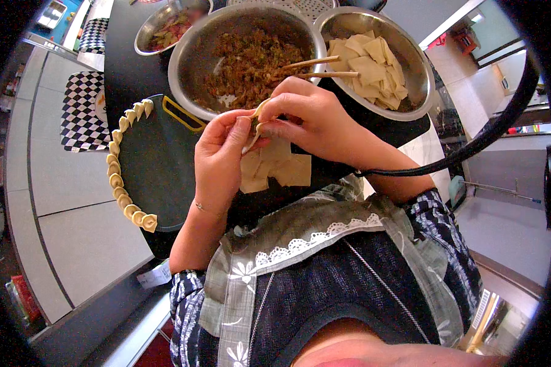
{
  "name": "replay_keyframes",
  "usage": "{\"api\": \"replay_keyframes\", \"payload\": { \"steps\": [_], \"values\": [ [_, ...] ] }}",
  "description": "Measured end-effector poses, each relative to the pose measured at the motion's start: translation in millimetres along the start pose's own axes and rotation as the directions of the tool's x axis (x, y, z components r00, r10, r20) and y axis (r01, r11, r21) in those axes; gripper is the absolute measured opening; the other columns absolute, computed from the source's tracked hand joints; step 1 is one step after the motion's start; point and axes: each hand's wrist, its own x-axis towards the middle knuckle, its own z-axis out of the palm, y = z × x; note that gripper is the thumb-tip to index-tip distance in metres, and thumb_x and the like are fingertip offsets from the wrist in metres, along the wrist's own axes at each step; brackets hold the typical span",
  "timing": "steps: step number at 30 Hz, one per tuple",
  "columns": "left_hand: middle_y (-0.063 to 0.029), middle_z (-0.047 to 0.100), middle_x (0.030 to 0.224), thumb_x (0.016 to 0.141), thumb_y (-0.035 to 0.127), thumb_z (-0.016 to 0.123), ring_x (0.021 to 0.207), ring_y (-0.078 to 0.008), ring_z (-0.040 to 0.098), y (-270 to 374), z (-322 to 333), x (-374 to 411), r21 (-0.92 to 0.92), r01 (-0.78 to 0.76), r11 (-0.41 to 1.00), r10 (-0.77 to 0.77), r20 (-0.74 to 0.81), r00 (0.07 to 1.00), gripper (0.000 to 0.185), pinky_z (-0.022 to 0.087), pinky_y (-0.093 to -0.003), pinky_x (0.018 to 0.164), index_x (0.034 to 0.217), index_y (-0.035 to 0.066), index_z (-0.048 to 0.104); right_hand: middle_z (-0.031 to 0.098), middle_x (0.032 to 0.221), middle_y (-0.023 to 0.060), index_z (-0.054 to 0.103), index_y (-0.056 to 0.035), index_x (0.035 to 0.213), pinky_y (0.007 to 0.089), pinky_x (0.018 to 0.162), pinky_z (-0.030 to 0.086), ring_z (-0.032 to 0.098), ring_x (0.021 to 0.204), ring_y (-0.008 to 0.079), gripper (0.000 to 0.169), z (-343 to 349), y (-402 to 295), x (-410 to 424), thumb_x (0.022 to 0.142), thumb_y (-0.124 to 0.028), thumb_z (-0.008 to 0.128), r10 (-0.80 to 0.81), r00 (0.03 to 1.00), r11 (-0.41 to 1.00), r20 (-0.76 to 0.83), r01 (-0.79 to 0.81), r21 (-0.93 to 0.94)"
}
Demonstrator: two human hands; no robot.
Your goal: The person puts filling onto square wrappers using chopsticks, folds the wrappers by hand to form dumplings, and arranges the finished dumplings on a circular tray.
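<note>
Between my left hand [225, 147] and my right hand [307, 119] a dough wrapper [258, 114] is pinched and folded by both sets of fingertips. Whether filling sits inside it is hidden by the fingers. Just below the hands, several square wrappers [289, 172] lie overlapping on the dark surface. Beyond the hands stands a large steel bowl [183, 78] of brown minced filling [252, 64]. A pair of chopsticks [333, 74] rests in it, their ends over the right rim. To my left, folded dumplings [115, 180] line the outer edge of a dark cutting board [154, 160].
At the right, a steel bowl [420, 87] holds stacked wrappers [369, 64]. A smaller steel bowl [142, 39] with reddish food stands at the far left. Perforated metal trays [312, 7] lie at the back. A black cable [463, 158] crosses above my right forearm.
</note>
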Motion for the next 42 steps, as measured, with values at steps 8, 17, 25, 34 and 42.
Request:
{"api": "replay_keyframes", "payload": {
  "steps": [8,17,25,34,42],
  "values": [
    [-0.0088,0.063,0.097,0.089,0.01,0.055,0.084,-0.0136,0.061,4,-1,-2,-0.045,0.028,0.999,-0.026,0.026,0.999,0.021,0.051,-0.0253,0.076,0.106,-0.003,0.058,0.055,0.081,0.004,0.065,-0.007,0.084,0.0232,0.056,0.045,0.055,0.067,0.0126,0.01,-4,-6,3,0.075,-0.01,0.07,0.087,0.996,0.994,0.012,-0.088,0.069],
    [-0.0116,0.062,0.104,0.086,0.003,0.057,0.092,-0.0162,0.059,-1,-3,-3,0.149,-0.083,0.985,0.074,0.067,0.995,0.019,0.048,-0.0273,0.084,0.104,-0.003,0.059,0.056,0.088,0.0108,0.064,-0.0079,0.081,0.0338,0.068,0.048,0.057,0.082,0.026,0.01,-3,-1,4,0.073,-0.01,0.069,-0.027,1.0,0.999,0.013,0.026,0.027],
    [-0.0053,0.058,0.103,0.089,0.004,0.053,0.097,-0.012,0.054,-6,-15,-1,0.271,-0.234,0.934,0.193,0.171,0.966,0.016,0.042,-0.0233,0.086,0.101,-0.001,0.063,0.058,0.082,0.0057,0.062,-0.0045,0.085,0.0266,0.068,0.047,0.056,0.075,0.0159,0.013,-2,-3,5,0.075,-0.008,0.07,0.108,0.99,0.982,0.091,-0.12,0.146],
    [-0.0055,0.058,0.104,0.087,0.007,0.058,0.095,-0.0114,0.055,-3,-11,-7,-0.018,0.005,1.0,-0.003,0.114,0.994,0.02,0.044,-0.0247,0.085,0.106,-0.001,0.057,0.058,0.081,0.0001,0.059,-0.0036,0.096,0.0215,0.066,0.045,0.053,0.074,0.0061,0.017,2,-7,-1,0.082,-0.012,0.065,0.382,0.915,0.864,0.129,-0.404,0.3],
    [-0.0074,0.059,0.102,0.083,0.001,0.061,0.092,-0.0142,0.057,-5,-3,-8,0.237,-0.164,0.957,0.152,0.071,0.986,0.016,0.046,-0.0258,0.083,0.099,0.0,0.059,0.057,0.082,0.0011,0.058,-0.0028,0.1,0.0225,0.067,0.045,0.053,0.076,0.0078,0.02,4,-5,-3,0.083,-0.012,0.064,0.346,0.932,0.88,0.104,-0.361,0.307]
  ]
}}
